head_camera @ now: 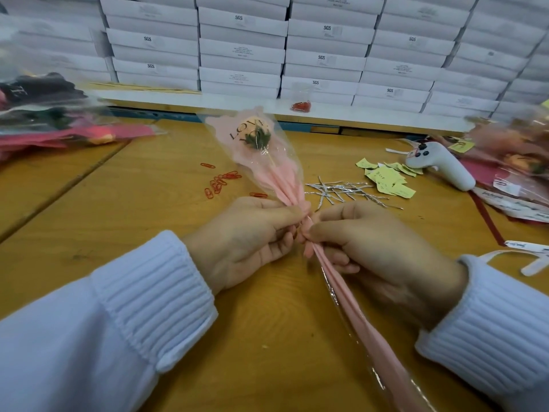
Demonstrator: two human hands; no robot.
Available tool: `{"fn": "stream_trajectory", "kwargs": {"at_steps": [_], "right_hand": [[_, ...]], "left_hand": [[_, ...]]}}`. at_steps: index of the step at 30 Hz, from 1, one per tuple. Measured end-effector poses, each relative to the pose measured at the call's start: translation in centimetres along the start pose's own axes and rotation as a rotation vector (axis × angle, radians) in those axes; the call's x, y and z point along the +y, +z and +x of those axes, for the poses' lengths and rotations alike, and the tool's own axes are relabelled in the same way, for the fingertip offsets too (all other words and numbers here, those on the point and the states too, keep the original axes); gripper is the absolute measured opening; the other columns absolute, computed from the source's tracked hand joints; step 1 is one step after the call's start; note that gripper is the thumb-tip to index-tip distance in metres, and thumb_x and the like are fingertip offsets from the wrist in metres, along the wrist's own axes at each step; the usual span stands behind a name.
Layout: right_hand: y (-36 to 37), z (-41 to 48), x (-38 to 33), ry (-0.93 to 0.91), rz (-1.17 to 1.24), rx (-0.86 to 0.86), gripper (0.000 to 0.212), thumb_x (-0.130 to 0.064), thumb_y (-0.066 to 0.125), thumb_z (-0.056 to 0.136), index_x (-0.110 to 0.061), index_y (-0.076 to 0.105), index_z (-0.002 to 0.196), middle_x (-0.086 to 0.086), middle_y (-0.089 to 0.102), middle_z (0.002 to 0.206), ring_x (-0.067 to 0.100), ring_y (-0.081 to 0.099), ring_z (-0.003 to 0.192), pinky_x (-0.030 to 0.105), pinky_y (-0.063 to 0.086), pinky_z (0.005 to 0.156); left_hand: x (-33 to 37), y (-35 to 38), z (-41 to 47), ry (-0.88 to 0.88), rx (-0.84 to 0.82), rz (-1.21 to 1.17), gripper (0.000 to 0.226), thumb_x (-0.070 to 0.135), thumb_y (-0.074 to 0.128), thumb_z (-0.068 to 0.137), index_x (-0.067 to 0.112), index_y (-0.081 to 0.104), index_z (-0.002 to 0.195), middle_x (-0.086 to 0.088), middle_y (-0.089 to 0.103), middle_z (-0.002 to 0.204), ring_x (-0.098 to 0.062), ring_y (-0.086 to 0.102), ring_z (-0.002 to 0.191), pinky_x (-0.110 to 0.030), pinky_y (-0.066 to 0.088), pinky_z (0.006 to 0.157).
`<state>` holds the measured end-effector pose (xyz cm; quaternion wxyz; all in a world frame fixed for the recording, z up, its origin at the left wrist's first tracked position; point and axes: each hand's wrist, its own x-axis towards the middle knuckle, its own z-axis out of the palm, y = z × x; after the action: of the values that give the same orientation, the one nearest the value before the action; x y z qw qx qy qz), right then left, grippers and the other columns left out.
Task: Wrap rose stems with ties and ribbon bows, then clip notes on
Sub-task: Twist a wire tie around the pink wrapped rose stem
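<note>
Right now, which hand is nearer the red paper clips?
Left. The left hand lies just this side of the paper clips; the right hand is past the wrapped rose.

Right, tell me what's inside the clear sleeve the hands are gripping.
Inside the clear sleeve: pink paper, a peach rose head with green sepals, a thin stem. Lower down, the paper, left hand and right hand cover the stem.

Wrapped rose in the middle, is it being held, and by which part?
Yes. Both the left hand and the right hand pinch the wrapped rose at the gathered neck of its pink wrap, below the bloom.
</note>
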<state>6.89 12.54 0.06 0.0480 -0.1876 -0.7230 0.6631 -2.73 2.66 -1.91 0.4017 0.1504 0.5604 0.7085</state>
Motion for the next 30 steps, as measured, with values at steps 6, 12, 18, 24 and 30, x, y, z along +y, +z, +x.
{"fn": "stream_trajectory", "kwargs": {"at_steps": [6,12,18,24,30], "right_hand": [[-0.5,0.1,0.2,0.015,-0.062,-0.103,0.019,0.006,0.046,0.093,0.009,0.059,0.08,-0.005,0.052,0.037,0.002,0.032,0.029,0.011,0.023,0.031],[-2.4,1.3,-0.4,0.1,-0.034,-0.262,0.02,-0.01,0.052,0.093,0.007,0.062,0.088,0.005,0.066,0.059,0.002,0.043,0.035,0.01,0.029,0.03],[-6.8,5.4,1.1,-0.131,-0.726,0.426,0.01,-0.017,0.063,0.089,-0.021,0.067,0.081,-0.003,0.066,0.065,0.011,0.058,0.058,0.022,0.042,0.054],[-7.3,7.9,2.0,-0.207,-0.909,0.476,0.003,-0.026,0.065,0.088,-0.028,0.067,0.086,-0.013,0.05,0.075,0.003,0.044,0.069,0.018,0.03,0.055],[-7.0,8.1,2.2,-0.185,-0.955,0.487,0.016,-0.022,0.065,0.088,-0.026,0.061,0.073,-0.01,0.05,0.072,0.004,0.044,0.066,0.018,0.03,0.053]], "left_hand": [[0.3,-0.2,0.1,0.005,-0.019,0.092,0.016,0.013,0.071,0.072,0.001,0.062,0.07,-0.006,0.054,0.059,-0.006,0.05,0.048,-0.01,0.043,0.043],[0.4,-0.1,0.1,0.005,-0.007,0.098,0.019,0.006,0.064,0.085,0.003,0.06,0.066,-0.007,0.052,0.06,-0.006,0.048,0.046,-0.01,0.041,0.043],[0.4,-0.2,0.2,0.003,0.003,0.114,0.026,0.005,0.068,0.082,0.009,0.059,0.057,-0.001,0.052,0.053,-0.004,0.046,0.047,-0.011,0.041,0.042],[0.3,-0.1,0.1,0.012,-0.012,0.134,0.021,0.005,0.069,0.081,0.007,0.055,0.066,0.002,0.054,0.049,-0.002,0.048,0.043,-0.012,0.042,0.042],[0.3,-0.2,0.2,0.021,-0.031,0.14,0.023,0.006,0.069,0.081,0.008,0.055,0.063,0.003,0.053,0.048,-0.002,0.048,0.044,-0.012,0.042,0.043]]}}
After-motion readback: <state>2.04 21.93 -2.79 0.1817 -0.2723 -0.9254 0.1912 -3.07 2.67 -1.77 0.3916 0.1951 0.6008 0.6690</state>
